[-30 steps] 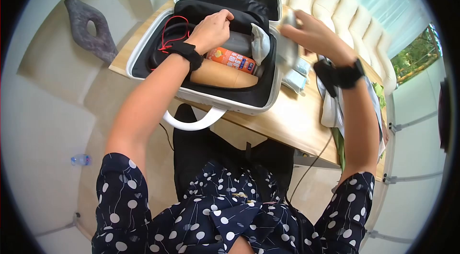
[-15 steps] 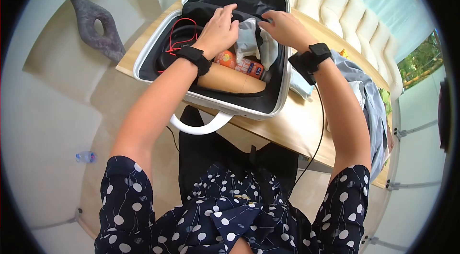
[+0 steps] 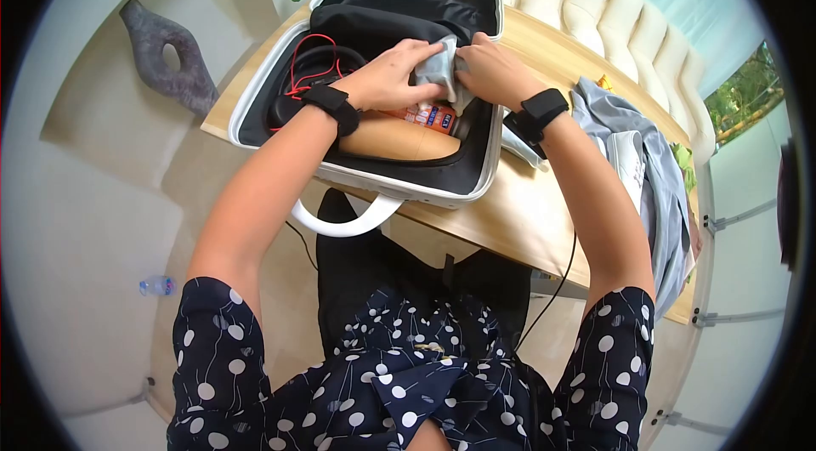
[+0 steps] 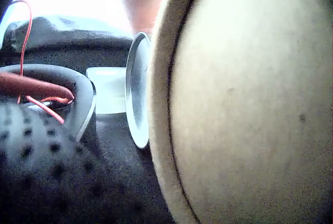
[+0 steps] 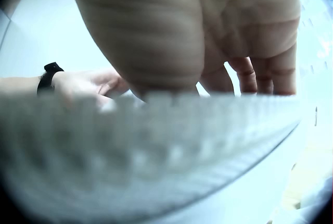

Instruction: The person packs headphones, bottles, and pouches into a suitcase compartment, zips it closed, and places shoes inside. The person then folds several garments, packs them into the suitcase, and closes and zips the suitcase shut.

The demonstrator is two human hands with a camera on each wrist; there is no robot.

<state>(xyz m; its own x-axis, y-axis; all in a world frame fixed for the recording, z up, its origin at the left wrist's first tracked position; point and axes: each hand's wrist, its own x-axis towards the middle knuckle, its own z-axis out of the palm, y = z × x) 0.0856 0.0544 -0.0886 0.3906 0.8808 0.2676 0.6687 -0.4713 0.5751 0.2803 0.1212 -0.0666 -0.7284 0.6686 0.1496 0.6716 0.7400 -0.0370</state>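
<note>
My left hand [image 3: 387, 81] reaches into the open suitcase [image 3: 370, 175], thumb and fingers around a grey-white packet [image 3: 436, 68]. Opposite it my right hand [image 3: 493, 75] has bent fingers at the packet's right side; their tips are partly hidden. Below lie an orange can [image 3: 435, 117] and a tan rounded case [image 3: 399, 138], which fills much of the left wrist view. A red cord [image 3: 299, 56] loops over a black item at the left. In the right wrist view my right hand [image 5: 208, 31] reaches down behind the blurred pale rim [image 5: 156, 156].
A white handle [image 3: 353, 226] sticks out from the suitcase front. Right of the suitcase, a pale packet [image 3: 523, 147] lies on the wooden table [image 3: 544, 204], with grey clothing [image 3: 659, 170] farther right. A black cable [image 3: 557, 289] hangs by the table's front edge.
My right hand came from outside the suitcase to its inner right side, bringing a pale packet. My left hand lowered and spread its thumb and fingers around the grey-white packet.
</note>
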